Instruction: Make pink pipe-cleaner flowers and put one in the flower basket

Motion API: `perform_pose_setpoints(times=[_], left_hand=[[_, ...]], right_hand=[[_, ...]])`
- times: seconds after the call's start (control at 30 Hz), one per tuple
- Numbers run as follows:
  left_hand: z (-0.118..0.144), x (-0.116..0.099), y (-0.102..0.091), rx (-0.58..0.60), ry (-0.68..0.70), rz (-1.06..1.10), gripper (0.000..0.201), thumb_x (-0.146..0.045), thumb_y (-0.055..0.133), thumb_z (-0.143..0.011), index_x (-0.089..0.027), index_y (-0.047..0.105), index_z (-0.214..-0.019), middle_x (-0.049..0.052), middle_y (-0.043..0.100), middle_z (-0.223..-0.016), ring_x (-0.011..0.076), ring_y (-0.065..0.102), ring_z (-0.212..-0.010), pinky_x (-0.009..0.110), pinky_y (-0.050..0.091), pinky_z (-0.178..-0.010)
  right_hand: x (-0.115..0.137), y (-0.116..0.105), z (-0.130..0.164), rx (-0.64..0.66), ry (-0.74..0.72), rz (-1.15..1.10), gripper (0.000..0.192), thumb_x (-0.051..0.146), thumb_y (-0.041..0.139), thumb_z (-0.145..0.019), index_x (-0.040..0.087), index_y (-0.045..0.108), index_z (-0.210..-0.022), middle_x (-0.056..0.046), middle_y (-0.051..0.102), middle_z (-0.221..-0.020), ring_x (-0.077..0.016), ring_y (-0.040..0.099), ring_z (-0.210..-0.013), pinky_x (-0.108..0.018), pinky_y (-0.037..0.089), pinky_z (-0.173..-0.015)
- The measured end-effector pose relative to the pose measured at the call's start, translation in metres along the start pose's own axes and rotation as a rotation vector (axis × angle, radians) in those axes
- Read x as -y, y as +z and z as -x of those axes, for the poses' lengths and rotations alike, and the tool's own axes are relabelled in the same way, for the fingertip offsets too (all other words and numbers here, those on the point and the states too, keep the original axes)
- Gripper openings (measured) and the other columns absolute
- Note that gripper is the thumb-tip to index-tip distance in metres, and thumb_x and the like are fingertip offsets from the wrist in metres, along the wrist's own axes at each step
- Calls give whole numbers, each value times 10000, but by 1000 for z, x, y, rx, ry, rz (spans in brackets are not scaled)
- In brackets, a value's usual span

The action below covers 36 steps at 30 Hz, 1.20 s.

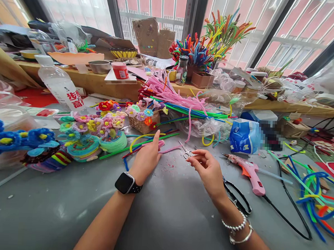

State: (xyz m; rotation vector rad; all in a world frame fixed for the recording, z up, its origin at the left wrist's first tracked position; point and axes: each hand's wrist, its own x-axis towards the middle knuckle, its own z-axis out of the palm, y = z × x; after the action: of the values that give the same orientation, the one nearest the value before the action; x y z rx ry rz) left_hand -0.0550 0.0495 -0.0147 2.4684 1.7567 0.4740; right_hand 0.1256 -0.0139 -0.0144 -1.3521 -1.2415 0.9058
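Bare grey tabletop (165, 214) open in front, between both forearms. Ahead: loose pipe cleaners (143, 140), small silver scissors (185, 152). Right blocked by pink glue gun (248, 172) and black cord (288, 217); left by blue pipe-cleaner flowers (17, 139)

Fuzzy and shiny craft materials
Fuzzy pink pipe cleaner (170, 149) and shiny metal scissors (187, 152) by the fingers (200, 153); smooth, faintly glossy grey desk (162, 214).

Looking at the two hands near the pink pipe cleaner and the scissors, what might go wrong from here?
1. The right hand hovers just beside the small scissors; a quick reach might catch a fingertip on the blades.
2. The pink glue gun lies close to the right wrist, cord attached; if hot, it may burn.
3. The left hand rests by the pink pipe cleaner, whose wire ends can prick.
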Motion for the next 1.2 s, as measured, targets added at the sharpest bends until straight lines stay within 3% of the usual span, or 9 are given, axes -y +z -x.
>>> perform_pose_setpoints(times=[0.17,0.3,0.37,0.47,0.57,0.67,0.87,1.03,1.2], left_hand=[[0,-3,0,-24,33,-172,592,-136,416,-769,-67,190,-1312,133,637,-832,234,607,-747,294,435,-629],[1,-8,-4,-176,56,78,625,-163,460,-757,-109,178,-1313,99,630,-872,211,593,-802,295,444,-679],[3,-13,-7,-195,120,279,649,-172,476,-753,-138,150,-1313,74,619,-899,179,584,-813,286,444,-717],[8,-23,-9,-101,250,533,666,-171,485,-750,-179,128,-1312,28,603,-866,134,573,-784,270,441,-744],[13,-31,-9,25,303,675,645,-210,496,-756,-200,161,-1306,6,582,-819,123,559,-750,269,441,-734],[14,-34,-10,73,233,833,597,-274,519,-755,-208,244,-1280,3,573,-802,128,560,-745,274,438,-722],[10,-35,-21,166,-9,1318,471,-301,468,-797,-126,323,-1209,33,604,-718,130,576,-629,234,415,-564],[11,-35,-25,266,-72,1568,509,-289,513,-781,-157,338,-1240,45,623,-753,130,587,-644,231,417,-574],[12,-35,-23,311,-83,1644,529,-279,528,-774,-180,334,-1256,42,634,-774,133,597,-667,239,428,-608]], right_hand=[[-4,1,-3,-30,-16,16,228,360,568,-723,191,539,-873,-44,638,-789,-158,570,-710,-252,413,-567],[-6,2,-4,48,-10,56,218,374,549,-731,181,563,-831,-43,608,-797,-152,554,-712,-240,409,-543],[-6,3,-4,97,-1,46,241,372,573,-713,176,557,-853,-37,599,-783,-145,548,-699,-238,411,-543],[-3,7,-3,178,9,-74,341,351,615,-686,188,509,-966,-8,589,-749,-123,541,-641,-224,407,-519],[0,7,-3,253,5,-184,245,337,584,-719,183,533,-904,10,587,-684,-94,517,-548,-208,388,-476],[2,2,-4,176,-22,-224,163,324,565,-740,164,545,-714,9,588,-619,-81,509,-506,-205,388,-470],[12,-13,-4,-84,-18,-468,148,297,599,-716,170,534,-676,8,621,-621,-82,536,-513,-197,406,-471],[17,-15,-2,-52,13,-515,162,294,618,-701,171,525,-651,-5,642,-621,-97,551,-501,-207,413,-459],[16,-14,0,6,46,-520,180,298,618,-704,164,527,-624,-14,647,-621,-98,567,-507,-198,408,-450]])
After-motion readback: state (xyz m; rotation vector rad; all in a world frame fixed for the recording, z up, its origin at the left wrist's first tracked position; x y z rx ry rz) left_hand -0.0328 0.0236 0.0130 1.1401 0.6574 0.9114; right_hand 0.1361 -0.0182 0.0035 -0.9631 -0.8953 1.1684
